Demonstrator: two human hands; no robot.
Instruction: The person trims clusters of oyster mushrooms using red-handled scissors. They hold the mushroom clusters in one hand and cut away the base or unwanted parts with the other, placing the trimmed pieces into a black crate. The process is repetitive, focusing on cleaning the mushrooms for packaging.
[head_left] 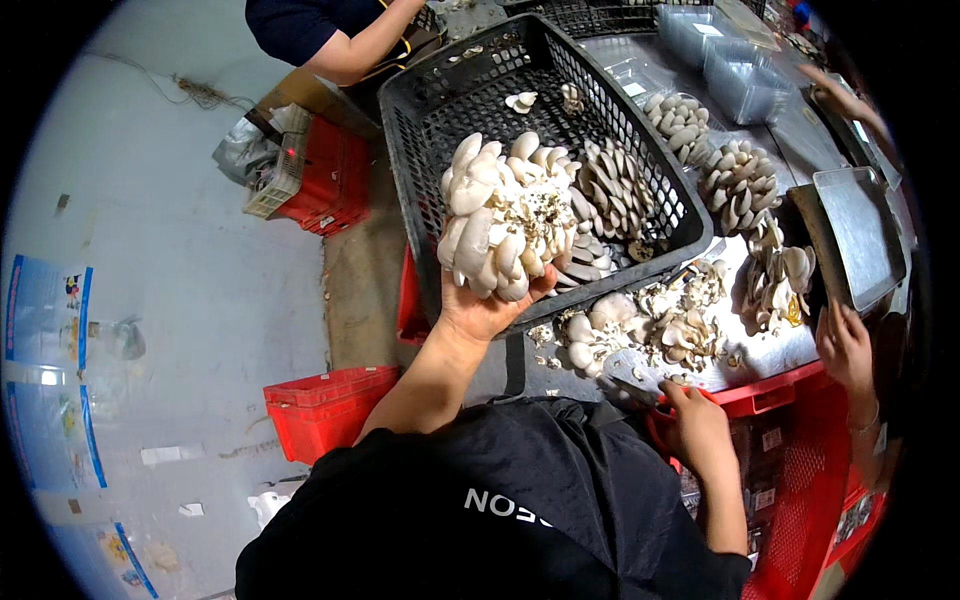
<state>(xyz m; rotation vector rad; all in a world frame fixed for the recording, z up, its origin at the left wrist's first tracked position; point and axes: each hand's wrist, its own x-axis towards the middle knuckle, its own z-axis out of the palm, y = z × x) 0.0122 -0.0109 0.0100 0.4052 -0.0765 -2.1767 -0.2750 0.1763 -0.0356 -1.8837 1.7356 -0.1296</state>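
Note:
My left hand (482, 312) holds up a big cluster of pale grey oyster mushrooms (490, 225), its fingers closed round the underside, over the near left part of a black plastic crate (655, 262). More oyster mushrooms (612, 190) lie inside that crate, caps upward. Low on the right, my right hand (698, 425) is closed on a knife (632, 370); its handle is hidden by the fingers. The broad grey blade points left, beside trimmed mushroom pieces (690, 338) on the table's near edge.
Mushroom clusters (742, 185) line the crate's right side. Clear plastic boxes (745, 80) are stacked at the far right. A metal tray (860, 238) stands near another person's hand (845, 345). Another person's arm (365, 50) is behind the crate. Red crates (330, 405) stand at left.

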